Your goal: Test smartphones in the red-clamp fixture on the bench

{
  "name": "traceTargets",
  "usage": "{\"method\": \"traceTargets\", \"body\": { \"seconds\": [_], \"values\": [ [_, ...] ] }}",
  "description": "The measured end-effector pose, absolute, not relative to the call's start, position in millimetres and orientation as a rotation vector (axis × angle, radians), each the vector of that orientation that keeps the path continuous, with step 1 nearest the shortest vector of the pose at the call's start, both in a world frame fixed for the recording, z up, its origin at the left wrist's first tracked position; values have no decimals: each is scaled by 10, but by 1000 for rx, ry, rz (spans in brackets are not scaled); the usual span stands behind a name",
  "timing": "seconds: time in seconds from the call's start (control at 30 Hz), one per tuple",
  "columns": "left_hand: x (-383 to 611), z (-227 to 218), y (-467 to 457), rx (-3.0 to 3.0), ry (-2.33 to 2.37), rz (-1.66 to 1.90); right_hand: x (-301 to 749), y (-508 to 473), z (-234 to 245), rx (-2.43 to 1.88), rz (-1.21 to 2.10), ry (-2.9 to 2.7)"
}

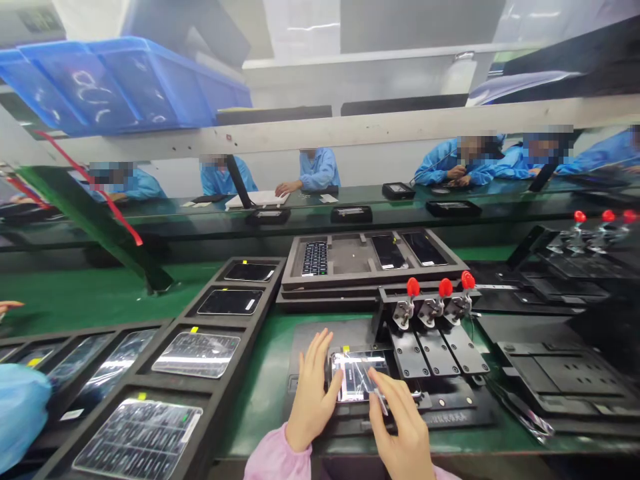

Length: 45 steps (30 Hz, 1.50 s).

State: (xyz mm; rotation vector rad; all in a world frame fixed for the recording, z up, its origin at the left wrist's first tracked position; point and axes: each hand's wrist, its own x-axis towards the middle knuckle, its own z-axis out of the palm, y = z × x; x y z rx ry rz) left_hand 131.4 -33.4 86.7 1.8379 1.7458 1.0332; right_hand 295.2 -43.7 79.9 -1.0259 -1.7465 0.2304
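Left grip [311, 397] spread against a film-wrapped smartphone [361, 377], lower centre of frame. Right grip [400, 423] pinching a clear film strip [379, 395] at its near edge. Black clamp fixture plates [437, 353] just upper right.

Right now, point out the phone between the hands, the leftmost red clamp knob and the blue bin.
Phone [350, 367]: head view, on its film-covered face.
Leftmost red clamp knob [413, 287]: head view, on its top.
Blue bin [125, 83]: head view, on its side wall.

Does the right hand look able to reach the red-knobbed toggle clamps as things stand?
Probably yes: the right hand sits just below the toggle clamps, with only flat black plates between them.
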Motion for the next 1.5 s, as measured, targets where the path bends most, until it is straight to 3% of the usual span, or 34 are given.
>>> {"method": "traceTargets", "body": {
  "seconds": [0.13,0.37,0.6,0.83,0.97,1.17,1.33,1.5],
  "values": [
    [1429,1034,-548,1953,1621,1326,2890,-494,724,-1037,335,-1682],
    [1552,1121,-606,2098,1593,1181,2906,-488,758,-993,483,-1678],
    [1481,1099,-532,2096,1738,1124,3115,-409,959,-881,245,-1791],
    [1443,965,-520,2060,1830,1173,3478,387,1788,-1085,-340,-1707],
    [1490,908,-539,1859,1936,1249,3500,640,2092,-1112,-378,-1862],
    [1503,892,-547,1675,2050,1260,3593,75,1676,-999,-287,-1656],
    [1444,818,-541,1832,2049,1250,3546,-149,1191,-1205,-323,-1713],
    [1423,757,-522,1898,1986,1161,3408,-50,1009,-1416,-375,-1829]
  ]
}}
